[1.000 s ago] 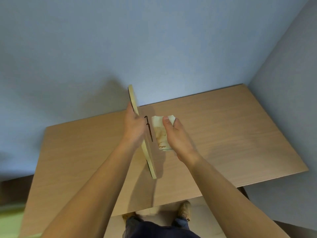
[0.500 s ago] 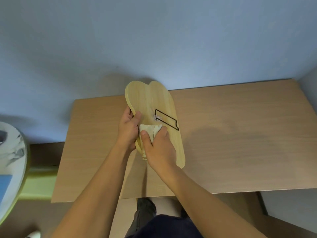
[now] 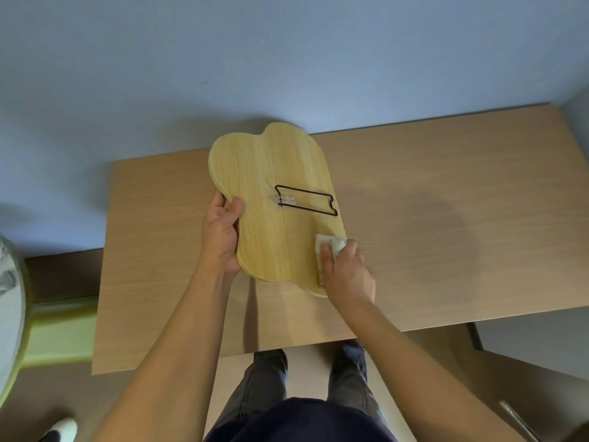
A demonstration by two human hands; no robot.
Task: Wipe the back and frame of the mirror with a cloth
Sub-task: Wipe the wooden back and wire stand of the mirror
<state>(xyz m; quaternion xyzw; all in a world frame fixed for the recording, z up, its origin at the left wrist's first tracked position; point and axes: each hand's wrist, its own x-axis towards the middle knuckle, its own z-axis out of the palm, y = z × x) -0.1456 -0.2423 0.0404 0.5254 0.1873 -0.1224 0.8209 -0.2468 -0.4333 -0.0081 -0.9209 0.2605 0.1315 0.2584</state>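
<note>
The mirror [image 3: 274, 173] shows its pale wooden, wavy-edged back to me, tilted over the table with a black wire stand [image 3: 306, 204] folded flat on it. My left hand [image 3: 221, 234] grips the mirror's left edge, thumb on the back. My right hand [image 3: 345, 272] presses a small white cloth [image 3: 330, 245] against the back near the lower right edge. The glass side is hidden.
A light wooden table [image 3: 446, 218] stands against a blue wall [image 3: 287, 59], with a corner wall at the right. My legs and feet show below the front edge. A round white object [image 3: 9, 314] and a green surface [image 3: 57, 330] lie at the left.
The mirror has turned from edge-on to its full back facing me. My right hand with the cloth slid from the left middle of the back to the lower right edge.
</note>
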